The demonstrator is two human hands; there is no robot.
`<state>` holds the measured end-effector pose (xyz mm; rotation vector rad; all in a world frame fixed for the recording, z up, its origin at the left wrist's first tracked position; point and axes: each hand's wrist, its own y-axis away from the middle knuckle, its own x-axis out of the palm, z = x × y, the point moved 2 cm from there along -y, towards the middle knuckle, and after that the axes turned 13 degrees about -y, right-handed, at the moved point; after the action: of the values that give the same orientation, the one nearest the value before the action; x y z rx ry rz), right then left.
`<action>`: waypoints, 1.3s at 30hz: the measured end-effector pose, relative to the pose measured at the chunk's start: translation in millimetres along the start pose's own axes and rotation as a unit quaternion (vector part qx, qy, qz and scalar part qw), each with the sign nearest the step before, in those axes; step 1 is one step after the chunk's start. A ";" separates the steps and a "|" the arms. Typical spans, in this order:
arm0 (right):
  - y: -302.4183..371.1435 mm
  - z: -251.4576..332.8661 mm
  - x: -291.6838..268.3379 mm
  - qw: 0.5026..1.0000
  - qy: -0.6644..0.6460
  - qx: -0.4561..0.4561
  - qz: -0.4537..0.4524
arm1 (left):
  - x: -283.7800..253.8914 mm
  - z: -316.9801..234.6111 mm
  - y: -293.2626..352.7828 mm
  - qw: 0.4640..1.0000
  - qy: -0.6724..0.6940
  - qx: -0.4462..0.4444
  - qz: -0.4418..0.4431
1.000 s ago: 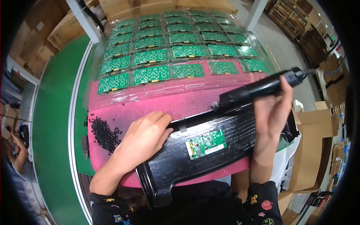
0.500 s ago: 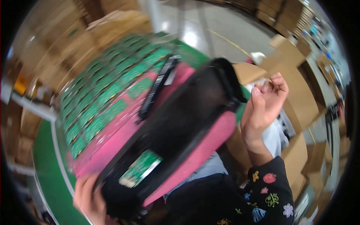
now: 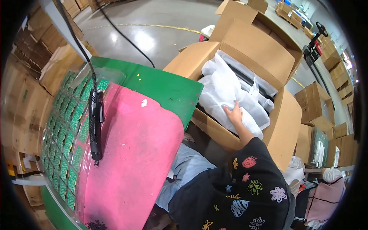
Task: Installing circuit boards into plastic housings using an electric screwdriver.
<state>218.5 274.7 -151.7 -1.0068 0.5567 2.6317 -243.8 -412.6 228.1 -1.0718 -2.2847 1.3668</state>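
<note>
Right hand (image 3: 235, 114): visible fingers spread apart, touching the white-wrapped part (image 3: 224, 90) inside the open cardboard carton (image 3: 284, 122). Cabled electric screwdriver (image 3: 96, 130): at the edge of the circuit-board tray (image 3: 82, 174), beside bare pink mat (image 3: 134, 149).

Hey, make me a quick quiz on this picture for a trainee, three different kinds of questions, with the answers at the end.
1. True or false: the right hand is at the white wrapping in the open cardboard box.

2. What color is the mat? A: yellow. B: pink. C: blue.

3. What runs up from the top end of the black screwdriver?

Key: 1, true. 2, B. 3, a black cord.
</note>
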 end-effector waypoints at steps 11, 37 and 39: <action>-25.8 13.2 -34.8 0.945 -0.310 -0.092 0.059 | 26.9 -6.7 12.2 0.902 0.376 -0.144 0.158; -78.1 -122.7 -425.8 0.902 0.305 -0.260 0.158 | 110.0 -91.3 102.4 0.958 0.151 0.079 0.231; 16.1 -300.8 -565.7 0.901 0.321 -0.217 0.195 | 134.0 -189.1 148.5 0.903 0.300 0.071 0.299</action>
<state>795.4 64.9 32.3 -2.1433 0.3116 2.7863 -162.0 -153.7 182.5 -1.9171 -1.4398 1.1252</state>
